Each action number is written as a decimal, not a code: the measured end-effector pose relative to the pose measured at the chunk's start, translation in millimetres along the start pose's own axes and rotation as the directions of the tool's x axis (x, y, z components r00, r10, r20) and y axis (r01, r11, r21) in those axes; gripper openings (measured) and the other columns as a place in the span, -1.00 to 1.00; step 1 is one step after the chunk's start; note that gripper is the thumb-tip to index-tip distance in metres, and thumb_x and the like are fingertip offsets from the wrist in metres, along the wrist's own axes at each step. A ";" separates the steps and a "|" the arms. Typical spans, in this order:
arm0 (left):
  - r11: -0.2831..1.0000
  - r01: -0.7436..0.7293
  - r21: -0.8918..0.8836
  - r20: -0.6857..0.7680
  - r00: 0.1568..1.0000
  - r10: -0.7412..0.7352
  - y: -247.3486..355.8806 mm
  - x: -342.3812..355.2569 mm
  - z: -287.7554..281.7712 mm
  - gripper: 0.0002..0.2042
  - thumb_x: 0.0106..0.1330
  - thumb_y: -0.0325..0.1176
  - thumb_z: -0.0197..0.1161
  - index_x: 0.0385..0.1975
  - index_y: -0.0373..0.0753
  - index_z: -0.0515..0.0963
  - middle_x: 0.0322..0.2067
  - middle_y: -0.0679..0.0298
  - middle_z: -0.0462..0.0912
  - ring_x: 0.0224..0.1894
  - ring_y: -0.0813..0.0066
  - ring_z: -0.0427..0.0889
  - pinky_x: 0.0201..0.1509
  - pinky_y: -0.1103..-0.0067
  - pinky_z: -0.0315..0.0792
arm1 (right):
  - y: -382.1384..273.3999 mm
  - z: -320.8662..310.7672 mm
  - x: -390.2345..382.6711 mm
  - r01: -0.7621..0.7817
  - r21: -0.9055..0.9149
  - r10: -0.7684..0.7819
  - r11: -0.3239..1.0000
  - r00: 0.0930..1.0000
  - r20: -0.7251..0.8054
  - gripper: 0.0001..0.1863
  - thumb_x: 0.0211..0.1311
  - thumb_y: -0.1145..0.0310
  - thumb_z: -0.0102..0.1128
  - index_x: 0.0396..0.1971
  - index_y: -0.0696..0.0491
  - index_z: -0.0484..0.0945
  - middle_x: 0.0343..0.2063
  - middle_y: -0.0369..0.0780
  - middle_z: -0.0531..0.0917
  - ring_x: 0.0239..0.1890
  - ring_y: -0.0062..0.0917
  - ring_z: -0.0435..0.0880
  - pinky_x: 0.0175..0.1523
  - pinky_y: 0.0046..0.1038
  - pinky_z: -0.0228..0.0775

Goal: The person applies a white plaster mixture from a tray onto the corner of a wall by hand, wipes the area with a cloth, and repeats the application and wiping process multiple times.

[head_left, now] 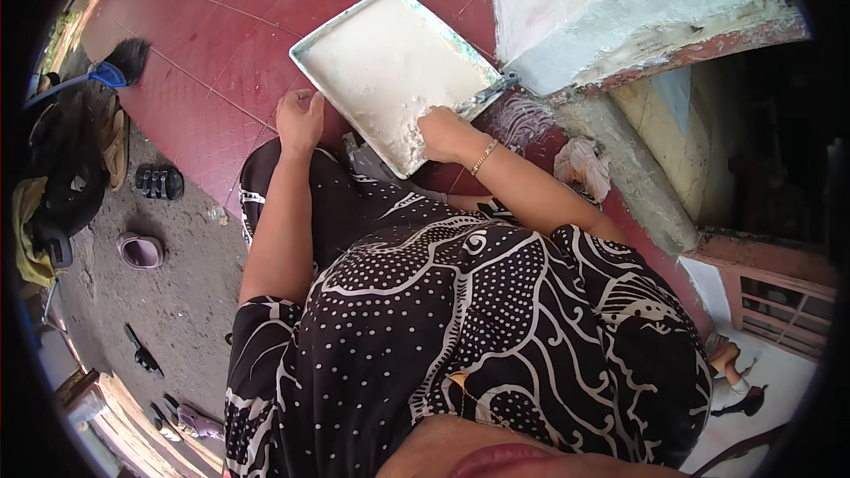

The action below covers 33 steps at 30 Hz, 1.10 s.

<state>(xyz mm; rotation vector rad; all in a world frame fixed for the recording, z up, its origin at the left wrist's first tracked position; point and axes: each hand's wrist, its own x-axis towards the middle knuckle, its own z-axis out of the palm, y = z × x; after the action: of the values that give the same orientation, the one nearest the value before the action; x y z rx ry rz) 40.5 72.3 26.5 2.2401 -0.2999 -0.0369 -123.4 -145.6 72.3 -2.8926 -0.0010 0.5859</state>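
The left hand (301, 121), grip loosely open and empty, sits beside the white tray (346, 113); the right hand (446, 134) curls into pale paste (390, 49), its hold hidden from me.

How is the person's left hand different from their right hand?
The right hand is down at the white, lumpy stuff inside the tray, but the left hand is outside, by the tray's edge. The right hand's fingers are curled in; the left hand is opened, thumb apart. The right hand has a bracelet at its wrist; the left hand shows none. Both are bare, without gloves.
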 end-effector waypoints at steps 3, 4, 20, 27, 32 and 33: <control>0.999 -0.047 0.023 -0.021 0.999 0.047 6.8 -2.5 -2.7 -0.66 0.17 -0.17 0.27 -0.27 -0.38 0.61 -0.17 -0.08 0.61 0.00 0.02 0.52 0.14 0.31 0.35 | -11.6 -1.4 0.5 -0.029 -0.024 0.029 0.999 1.000 0.003 -0.70 -0.09 0.29 0.24 -0.35 0.17 0.65 -0.30 0.05 0.64 -0.13 -0.09 0.61 0.01 -0.24 0.49; 0.998 -0.055 0.023 -0.031 0.998 0.055 8.4 -3.9 -3.7 -0.66 0.17 -0.17 0.27 -0.27 -0.38 0.61 -0.16 -0.08 0.61 0.00 0.02 0.52 0.14 0.31 0.35 | -14.2 -1.7 3.0 -0.024 -0.018 0.024 1.000 1.000 -0.005 -0.67 -0.11 0.27 0.27 -0.34 0.17 0.64 -0.31 0.05 0.63 -0.15 -0.07 0.61 0.00 -0.24 0.49; 0.997 -0.061 0.049 -0.035 0.997 0.062 12.3 -7.6 -6.5 -0.66 0.17 -0.17 0.27 -0.26 -0.37 0.60 -0.15 -0.08 0.59 0.04 0.03 0.49 0.17 0.32 0.33 | 22.6 -12.6 31.3 -0.086 -0.082 0.102 0.993 0.974 0.202 -0.33 -0.26 -0.06 0.45 -0.13 0.06 0.63 -0.20 -0.05 0.68 -0.06 -0.16 0.64 0.01 -0.06 0.43; 0.994 -0.078 0.081 -0.004 0.997 0.079 16.1 -8.5 -3.1 -0.66 0.18 -0.17 0.26 -0.26 -0.38 0.59 -0.15 -0.08 0.59 0.04 0.03 0.49 0.17 0.32 0.33 | 87.6 -24.6 55.5 -0.063 -0.075 0.080 0.995 0.963 0.258 -0.57 -0.10 0.15 0.33 -0.31 0.20 0.67 -0.29 0.04 0.67 -0.23 -0.11 0.67 -0.13 -0.22 0.50; 0.995 -0.086 0.058 0.127 0.989 0.078 16.0 -14.7 9.1 -0.63 0.19 -0.17 0.24 -0.24 -0.42 0.57 -0.15 -0.11 0.58 0.00 0.02 0.53 0.15 0.32 0.35 | 80.1 -31.6 54.3 -0.045 -0.115 0.075 0.992 0.960 0.269 -0.65 -0.08 0.22 0.30 -0.38 0.21 0.67 -0.39 0.01 0.68 -0.31 -0.13 0.68 -0.16 -0.22 0.51; 0.990 -0.127 0.059 0.140 0.983 0.117 14.7 -14.5 13.5 -0.63 0.19 -0.17 0.24 -0.24 -0.43 0.56 -0.15 -0.12 0.58 0.00 0.02 0.53 0.14 0.32 0.35 | 77.8 -37.8 54.2 -0.034 -0.116 0.061 0.993 0.968 0.241 -0.68 -0.08 0.25 0.28 -0.40 0.20 0.67 -0.39 0.00 0.68 -0.30 -0.14 0.68 -0.17 -0.21 0.51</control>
<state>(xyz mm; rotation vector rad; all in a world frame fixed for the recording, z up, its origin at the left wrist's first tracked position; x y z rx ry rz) 21.8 56.4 28.1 2.2862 -0.5190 -0.1161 -61.7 -227.0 71.1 -2.9115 0.0012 0.9780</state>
